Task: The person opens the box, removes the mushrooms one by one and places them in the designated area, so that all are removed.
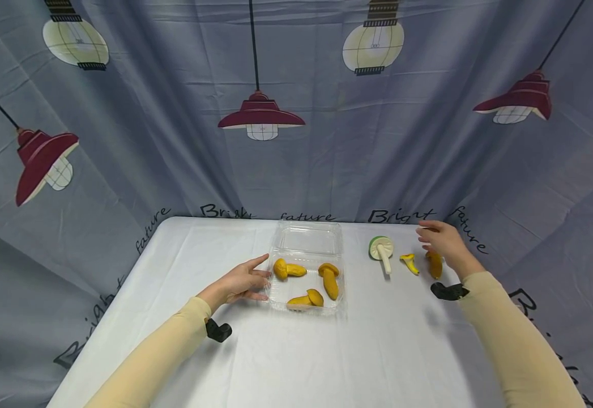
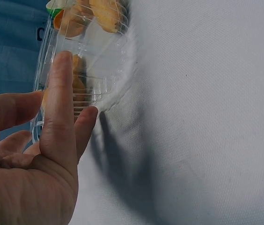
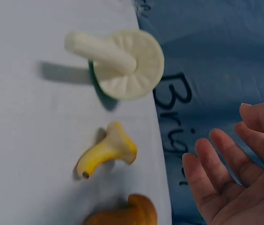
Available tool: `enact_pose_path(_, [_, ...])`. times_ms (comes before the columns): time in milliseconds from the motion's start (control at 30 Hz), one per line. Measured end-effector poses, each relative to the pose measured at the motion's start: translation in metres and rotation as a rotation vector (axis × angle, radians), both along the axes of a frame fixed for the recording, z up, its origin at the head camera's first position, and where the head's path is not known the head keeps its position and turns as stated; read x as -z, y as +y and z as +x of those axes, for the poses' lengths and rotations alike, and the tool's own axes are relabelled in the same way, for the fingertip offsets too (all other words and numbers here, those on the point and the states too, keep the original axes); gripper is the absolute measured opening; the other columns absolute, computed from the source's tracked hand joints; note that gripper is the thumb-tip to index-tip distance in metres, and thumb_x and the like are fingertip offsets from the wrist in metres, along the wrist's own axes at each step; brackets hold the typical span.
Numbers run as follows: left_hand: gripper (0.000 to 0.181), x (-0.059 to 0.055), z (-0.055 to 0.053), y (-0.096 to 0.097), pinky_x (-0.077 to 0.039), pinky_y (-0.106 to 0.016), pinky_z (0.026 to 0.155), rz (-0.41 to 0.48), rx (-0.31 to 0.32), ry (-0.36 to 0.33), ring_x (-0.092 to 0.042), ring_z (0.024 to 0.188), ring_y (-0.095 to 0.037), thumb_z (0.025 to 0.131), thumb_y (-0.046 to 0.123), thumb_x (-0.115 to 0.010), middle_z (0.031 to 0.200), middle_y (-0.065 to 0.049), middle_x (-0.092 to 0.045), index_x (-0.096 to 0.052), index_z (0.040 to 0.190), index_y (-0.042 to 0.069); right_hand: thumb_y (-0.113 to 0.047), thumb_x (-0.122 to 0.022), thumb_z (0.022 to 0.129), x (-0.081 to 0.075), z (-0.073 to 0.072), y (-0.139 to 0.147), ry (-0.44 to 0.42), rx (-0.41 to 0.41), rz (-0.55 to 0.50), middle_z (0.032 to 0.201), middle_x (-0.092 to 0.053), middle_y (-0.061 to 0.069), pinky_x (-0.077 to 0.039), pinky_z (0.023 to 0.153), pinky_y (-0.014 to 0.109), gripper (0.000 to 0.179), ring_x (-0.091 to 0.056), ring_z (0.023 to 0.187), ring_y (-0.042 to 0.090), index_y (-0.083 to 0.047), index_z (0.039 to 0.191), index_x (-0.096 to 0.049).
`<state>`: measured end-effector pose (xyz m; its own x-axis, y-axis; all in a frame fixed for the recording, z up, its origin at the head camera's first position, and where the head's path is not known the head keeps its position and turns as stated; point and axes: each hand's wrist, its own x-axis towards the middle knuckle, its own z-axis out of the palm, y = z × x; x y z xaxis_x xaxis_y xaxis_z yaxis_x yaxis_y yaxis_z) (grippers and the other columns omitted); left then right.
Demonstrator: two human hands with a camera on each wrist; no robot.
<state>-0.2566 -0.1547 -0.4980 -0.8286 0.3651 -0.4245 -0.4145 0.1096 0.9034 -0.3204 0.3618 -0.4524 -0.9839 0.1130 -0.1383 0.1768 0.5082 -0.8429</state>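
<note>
My left hand [image 1: 245, 281] touches the left side of a clear plastic container [image 1: 282, 299], its fingers extended along the wall. Inside that container lie three brown-yellow toy mushrooms, one at the left [image 1: 288, 270], one at the right [image 1: 329, 281] and one near the front [image 1: 306, 299]. Over at the right, my right hand [image 1: 441, 241] hovers with fingers loosely spread and nothing in them. Just below it is another brown mushroom [image 1: 434, 264], partly covered by the hand in the head view. Beside that are a small yellow mushroom [image 3: 107, 149] and a green-capped white mushroom [image 3: 128, 65].
The container's transparent lid [image 1: 310, 238] is folded back toward the far table edge. A white cloth covers the table [image 1: 286, 362]. Grey-blue curtains [image 1: 296, 170] printed with lamps and lettering hang right behind it and at both sides.
</note>
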Motion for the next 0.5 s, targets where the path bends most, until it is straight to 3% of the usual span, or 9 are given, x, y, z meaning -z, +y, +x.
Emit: enact_pose_path(500, [0.087,-0.001,0.000,0.001,-0.065,-0.042,0.076,-0.017,0.004,0.005,-0.058,0.125,-0.037,0.097,-0.009,-0.058,0.157,-0.025,-0.038,-0.020,0.166,0.027,-0.029,-0.052,0.109,-0.017,0.009,-0.044,0.044,-0.181,-0.059,0.152,-0.043,0.028,-0.046,0.111,0.056,0.058,-0.048,0.134,0.046,0.000,0.157,-0.036])
